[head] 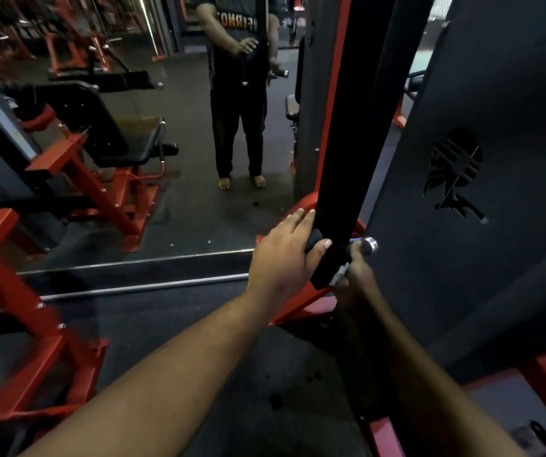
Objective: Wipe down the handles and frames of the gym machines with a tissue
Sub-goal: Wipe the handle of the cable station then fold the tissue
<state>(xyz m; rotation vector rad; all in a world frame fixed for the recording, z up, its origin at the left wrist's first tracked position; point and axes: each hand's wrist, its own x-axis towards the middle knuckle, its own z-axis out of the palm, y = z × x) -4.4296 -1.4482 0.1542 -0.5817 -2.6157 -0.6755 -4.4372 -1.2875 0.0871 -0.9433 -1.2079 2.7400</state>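
Left grip [286, 249] clasps the handle [314, 240]; right grip [354, 275] pinches the tissue [340, 274] beside it. Thin tissue could tear or slip against the handle.

I am looking at a gym. All around me stand big workout machines with red metal frames [77, 179] and black padded seats [113, 133]. The floor [172, 331] is dark and rubbery, like the mats in sports places. A big mirror [182, 159] covers the wall in front, and in it I can see more red machines far back. On my right is a tall black machine cover [479, 143] with a logo cut into it.
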